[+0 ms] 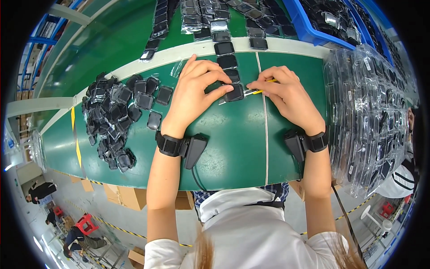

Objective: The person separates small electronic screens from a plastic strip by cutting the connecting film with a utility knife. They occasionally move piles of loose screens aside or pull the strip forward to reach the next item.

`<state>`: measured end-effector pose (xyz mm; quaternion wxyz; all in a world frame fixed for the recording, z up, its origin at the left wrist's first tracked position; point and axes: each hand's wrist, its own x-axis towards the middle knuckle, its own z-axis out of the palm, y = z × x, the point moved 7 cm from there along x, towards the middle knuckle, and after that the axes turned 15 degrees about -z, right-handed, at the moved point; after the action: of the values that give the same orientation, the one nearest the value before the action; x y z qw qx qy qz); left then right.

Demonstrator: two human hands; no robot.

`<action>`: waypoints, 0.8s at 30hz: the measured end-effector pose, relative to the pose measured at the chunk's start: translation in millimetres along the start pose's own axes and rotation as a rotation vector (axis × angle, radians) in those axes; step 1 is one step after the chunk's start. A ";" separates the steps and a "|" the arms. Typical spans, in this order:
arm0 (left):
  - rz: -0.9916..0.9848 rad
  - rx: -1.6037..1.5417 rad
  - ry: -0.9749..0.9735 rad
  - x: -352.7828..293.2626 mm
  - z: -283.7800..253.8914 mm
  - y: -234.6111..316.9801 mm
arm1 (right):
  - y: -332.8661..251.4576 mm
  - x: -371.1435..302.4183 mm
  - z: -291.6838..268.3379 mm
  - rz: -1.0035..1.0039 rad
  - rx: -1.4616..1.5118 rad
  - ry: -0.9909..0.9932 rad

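Observation:
My left hand [189, 93] pinches the left edge of a small black square piece [234, 93] with thumb and fingertips. This piece lies at the near end of a column of similar black squares [225, 48] in clear film, which runs away from me across the table. My right hand [290, 95] is closed round a slim yellow-handled tool [257, 92] with a pale, blade-like tip. Its tip meets or nearly meets the right edge of the same piece; the exact contact is too small to tell.
Left of me lies a heap of black squares in clear film [112, 112] on the green table [228, 152]. Stacked clear plastic trays [365, 116] stand on the right. A blue bin [309, 32] and more strips [191, 20] lie beyond the white ledge [179, 52].

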<state>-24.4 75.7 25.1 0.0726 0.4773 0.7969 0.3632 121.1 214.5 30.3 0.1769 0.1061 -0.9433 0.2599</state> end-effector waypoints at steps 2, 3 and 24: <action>-0.008 -0.002 -0.006 0.9 0.9 -2.1 | 0.6 0.5 1.6 0.005 0.003 0.001; -0.015 -0.004 -0.011 1.2 1.4 -3.0 | -0.1 1.2 1.9 -0.002 -0.002 0.015; -0.021 0.123 0.074 -7.7 -28.4 -7.1 | 15.7 -6.6 -13.4 0.084 -0.039 0.027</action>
<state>-38.5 52.9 39.4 0.0176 0.4585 0.8249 0.3301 126.3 235.4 31.3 0.1808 0.0597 -0.9493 0.2503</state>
